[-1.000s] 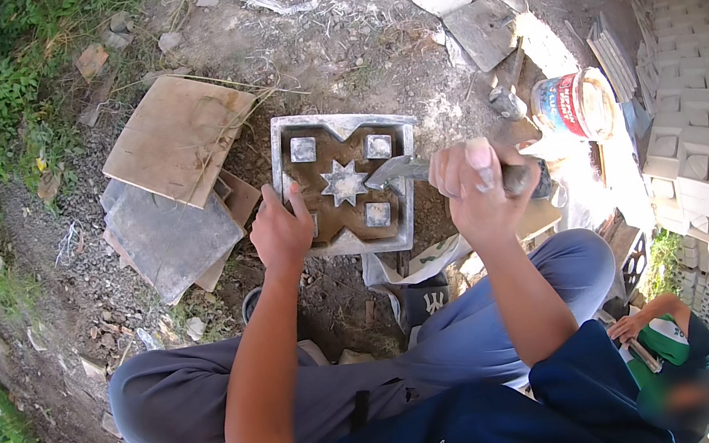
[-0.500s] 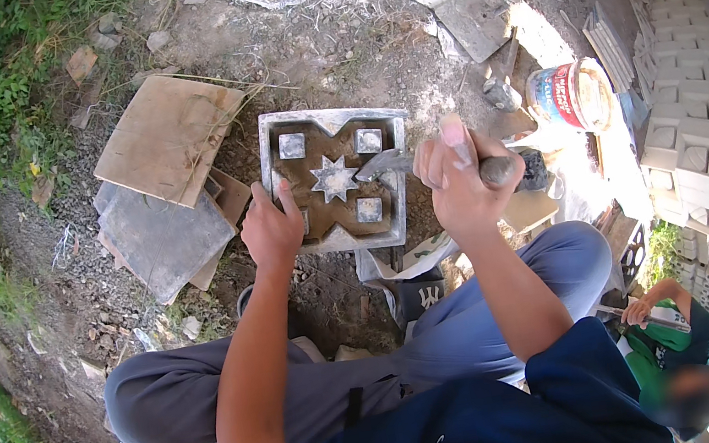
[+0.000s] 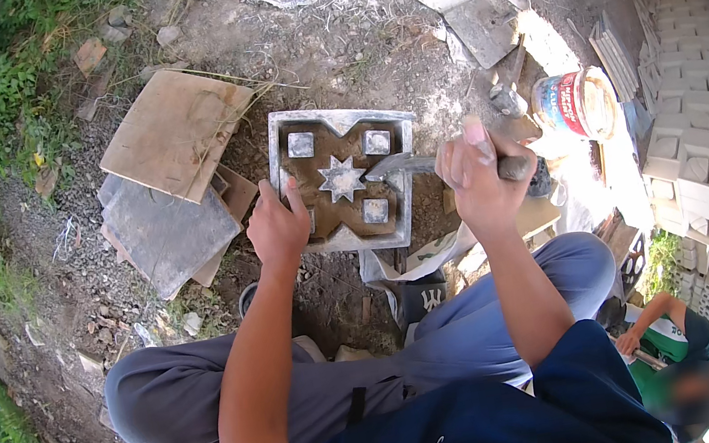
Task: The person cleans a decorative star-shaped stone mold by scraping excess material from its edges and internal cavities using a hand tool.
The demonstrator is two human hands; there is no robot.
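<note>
Dusty outdoor ground (image 3: 363, 44); a grey mould (image 3: 342, 121) is set mid-scene. Its left rim is straddled by the left hand's (image 3: 277, 227) fingers; firmness cannot be told. By the right hand (image 3: 488, 177) a trowel (image 3: 406, 165) is gripped, blade over the mould's right side. Boards (image 3: 174, 139) are piled left; a tub (image 3: 573, 106) is placed right, pale blocks (image 3: 700, 120) stacked beyond.

The left hand (image 3: 277, 231) partly hides the mould's (image 3: 338, 116) lower-left block (image 3: 312, 222). The right hand (image 3: 485, 180) covers most of the tool handle (image 3: 516, 168). A co-worker's head (image 3: 693, 395) is blurred.
</note>
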